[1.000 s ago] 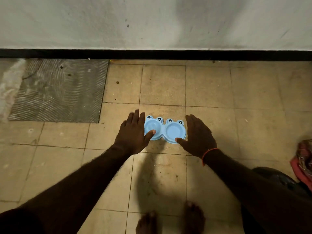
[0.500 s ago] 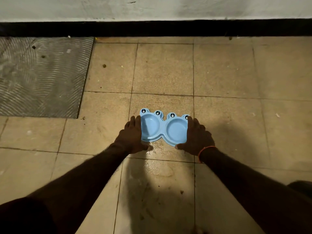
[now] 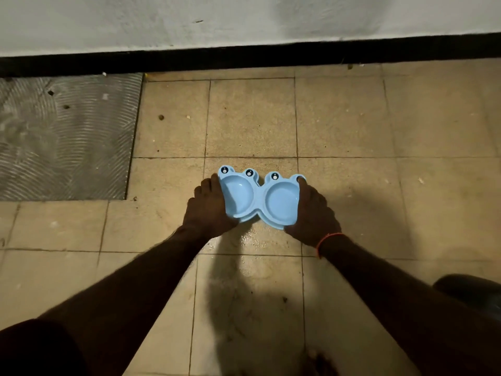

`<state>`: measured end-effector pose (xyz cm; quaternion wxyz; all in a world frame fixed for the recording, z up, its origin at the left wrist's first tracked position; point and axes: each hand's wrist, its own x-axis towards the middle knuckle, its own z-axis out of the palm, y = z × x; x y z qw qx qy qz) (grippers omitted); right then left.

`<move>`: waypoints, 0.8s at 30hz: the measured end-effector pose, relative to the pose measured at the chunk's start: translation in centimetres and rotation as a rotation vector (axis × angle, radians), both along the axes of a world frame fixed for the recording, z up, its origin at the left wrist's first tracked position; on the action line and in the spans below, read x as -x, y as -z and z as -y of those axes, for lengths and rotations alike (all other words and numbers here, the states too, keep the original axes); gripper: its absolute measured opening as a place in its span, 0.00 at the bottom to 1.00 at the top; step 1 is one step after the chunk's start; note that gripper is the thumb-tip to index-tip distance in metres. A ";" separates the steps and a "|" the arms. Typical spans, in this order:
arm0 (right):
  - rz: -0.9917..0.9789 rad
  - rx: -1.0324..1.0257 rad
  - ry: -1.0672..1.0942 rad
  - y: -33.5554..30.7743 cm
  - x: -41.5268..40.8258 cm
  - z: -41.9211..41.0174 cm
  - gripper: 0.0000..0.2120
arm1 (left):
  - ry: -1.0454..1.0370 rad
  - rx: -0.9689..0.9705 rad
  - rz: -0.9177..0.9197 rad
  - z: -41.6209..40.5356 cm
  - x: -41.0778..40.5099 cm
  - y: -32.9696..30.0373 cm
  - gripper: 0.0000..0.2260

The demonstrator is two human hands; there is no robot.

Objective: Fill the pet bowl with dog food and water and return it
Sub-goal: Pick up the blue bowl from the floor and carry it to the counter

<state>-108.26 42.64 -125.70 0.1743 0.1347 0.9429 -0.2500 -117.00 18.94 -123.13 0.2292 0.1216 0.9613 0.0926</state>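
- Head view: left hand (image 3: 207, 210) grips the bowl's (image 3: 260, 198) left end on the tiled floor (image 3: 347, 123).
- Lift level, both ends together.
- The bowl is pale blue, twin cups, frog eyes, both cups empty.
- Right hand (image 3: 311, 213) grips the right end.

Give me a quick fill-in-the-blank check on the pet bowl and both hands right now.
1. The blue pet bowl has ____ round compartments.
2. Both compartments are ____ of food and water.
3. The left hand and right hand grip the bowl at its opposite ____.
4. The orange band is on the ____ wrist.

Missing words: two; empty; ends; right
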 end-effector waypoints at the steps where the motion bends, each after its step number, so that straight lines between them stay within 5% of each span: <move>1: -0.015 0.010 0.009 -2.0 0.2 -0.2 0.61 | -0.001 -0.001 -0.011 -0.1 0.2 -2.0 0.57; 9: -0.108 0.131 0.098 -20.1 0.5 -1.0 0.56 | 0.012 -0.112 -0.100 0.3 0.2 -20.5 0.51; 19: -0.210 0.156 0.170 -51.7 -4.9 -3.3 0.58 | 0.137 -0.401 -0.168 0.4 -2.3 -51.0 0.51; 24: -0.271 0.166 0.215 -66.9 -8.1 -5.4 0.57 | 0.236 -0.659 -0.214 -2.2 -4.5 -67.6 0.32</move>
